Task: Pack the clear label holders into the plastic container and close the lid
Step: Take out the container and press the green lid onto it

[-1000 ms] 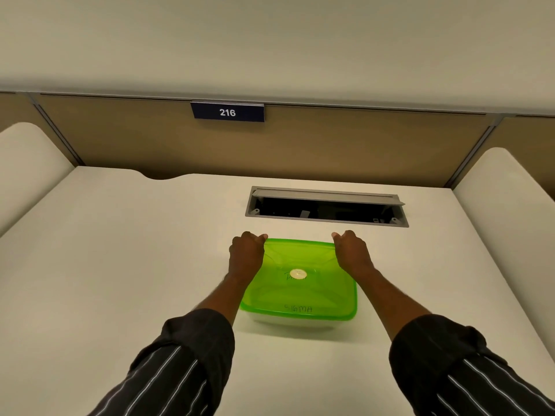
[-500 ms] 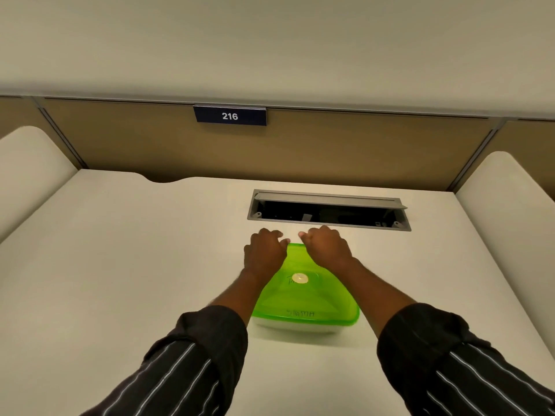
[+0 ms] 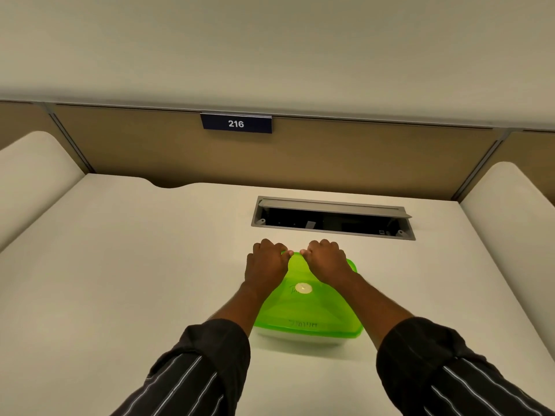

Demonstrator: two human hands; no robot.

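The green lid [image 3: 306,307] is seated on the plastic container [image 3: 300,340]; contents cannot be told. Its far edge is gripped by the curled fingers of the left hand [image 3: 265,270] and right hand [image 3: 327,262].

The container [image 3: 300,340] sits on the desk [image 3: 120,280] with the lid [image 3: 303,310] on top. On the lid's far edge, fingers curled over it, are the left hand [image 3: 265,265] at eleven o'clock and the right hand [image 3: 327,262] at one o'clock. At twelve o'clock, behind the container, a cable slot [image 3: 330,219] is sunk in the desk. Farther behind stands a back panel [image 3: 360,157], with a number plate [image 3: 236,124] on its top edge at eleven o'clock.
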